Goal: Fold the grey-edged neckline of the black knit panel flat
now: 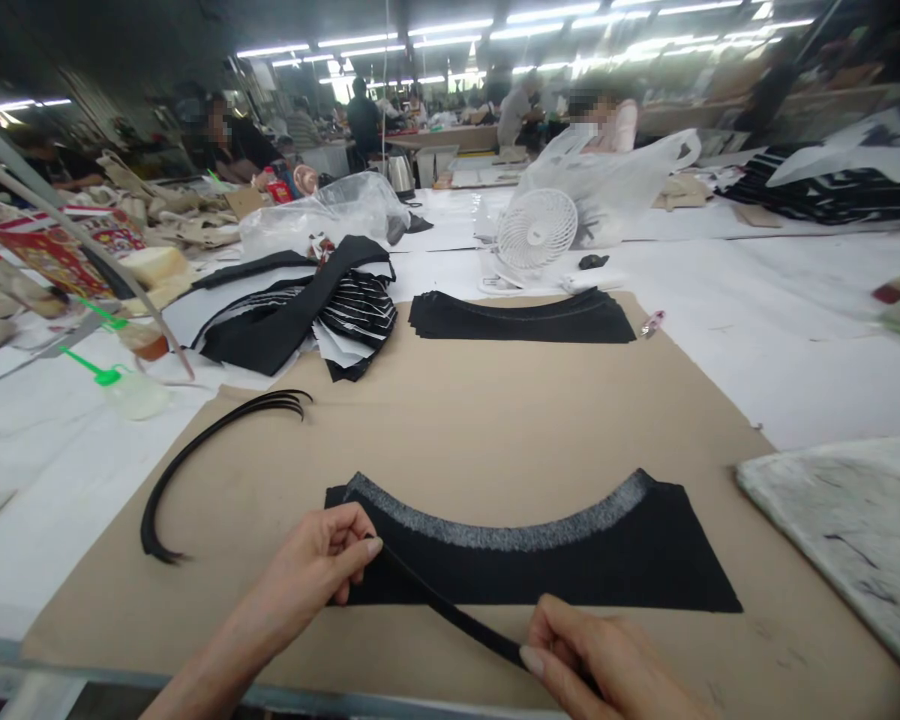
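1. Two hands share one narrow black strip (450, 608), stretched slantwise between them.
2. Left hand (322, 560): fingers pinched on the strip's upper end, at the left edge of the curved black panel (570, 560).
3. Right hand (600, 660): thumb and fingers closed on the lower end, just below the panel.
4. Panel: flat on brown paper (495, 420), with a grey band along its inner curve.
5. Spare curved strips (195, 455): to the left, well apart.
6. Stacked black panels (521, 318): at the paper's far edge.
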`<state>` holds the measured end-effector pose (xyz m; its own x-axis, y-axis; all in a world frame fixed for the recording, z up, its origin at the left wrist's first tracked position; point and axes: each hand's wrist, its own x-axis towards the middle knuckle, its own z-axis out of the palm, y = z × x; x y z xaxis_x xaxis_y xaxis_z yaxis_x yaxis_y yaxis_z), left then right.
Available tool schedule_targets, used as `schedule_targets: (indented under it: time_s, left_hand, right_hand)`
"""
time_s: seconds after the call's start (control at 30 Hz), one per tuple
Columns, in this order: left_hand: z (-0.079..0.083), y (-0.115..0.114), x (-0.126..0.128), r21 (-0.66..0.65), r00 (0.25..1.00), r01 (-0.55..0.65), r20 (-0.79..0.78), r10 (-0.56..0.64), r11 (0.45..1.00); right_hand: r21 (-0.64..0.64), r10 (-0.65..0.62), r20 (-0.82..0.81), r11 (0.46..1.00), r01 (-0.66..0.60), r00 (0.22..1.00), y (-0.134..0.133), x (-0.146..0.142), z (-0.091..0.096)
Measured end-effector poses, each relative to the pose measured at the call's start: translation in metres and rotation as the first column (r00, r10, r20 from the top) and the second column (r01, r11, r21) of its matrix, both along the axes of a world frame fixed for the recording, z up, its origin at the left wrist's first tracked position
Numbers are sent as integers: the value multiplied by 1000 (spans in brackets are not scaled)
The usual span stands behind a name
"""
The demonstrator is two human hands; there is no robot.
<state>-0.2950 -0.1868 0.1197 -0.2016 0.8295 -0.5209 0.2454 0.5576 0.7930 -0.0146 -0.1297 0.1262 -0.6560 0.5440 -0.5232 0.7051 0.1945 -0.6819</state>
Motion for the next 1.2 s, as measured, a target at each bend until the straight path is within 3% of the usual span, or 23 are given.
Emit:
schedule_targets:
  time_s: [0.23, 0.5, 0.6, 0.7, 0.8, 0.87, 0.9, 1.0, 1.07, 1.13, 1.2]
  left_hand:
    - [-2, -1, 3, 54, 992, -13, -127, 20, 998]
    - [6, -6, -3, 153, 979, -112, -155, 135, 982]
    - [18, -10, 2, 209, 956, -269, 177, 235, 940]
    - [31, -13, 16, 140, 728, -470, 620, 293, 871]
    - [34, -13, 33, 35, 554, -504, 780, 292, 863]
    - [29, -11, 40, 9, 548, -458, 790, 275, 889]
    - [25, -10, 43, 13, 589, -416, 766, 259, 909]
    - [17, -5, 49, 113, 874, -167, 476, 94, 979]
    - [16, -3, 56, 156, 980, 68, 172, -95, 985]
    - [18, -1, 64, 108, 963, 268, -2, -269, 957]
    - [19, 1, 73, 47, 925, 378, -52, -376, 925]
  right_hand:
    - [182, -77, 42, 981, 68, 996, 12, 8, -2]
    - [151, -58, -13, 987, 59, 998, 21, 4, -10]
    - [118, -40, -30, 992, 43, 999, 20, 3, -11]
    - [91, -15, -44, 996, 19, 999, 17, 0, -7]
    - [75, -4, -54, 997, 8, 999, 13, -4, -2]
    - [53, -9, -57, 999, 12, 998, 12, -6, -2]
    - [48, -15, -57, 999, 18, 998, 11, -6, -2]
    - [20, -19, -55, 1000, 20, 998, 10, -7, -4]
    - [-11, -17, -58, 1000, 16, 998, 10, -9, -3]
    - [-35, -20, -68, 999, 17, 997, 9, -11, -1]
    - [-42, -29, -87, 999, 25, 996, 7, -12, 2]
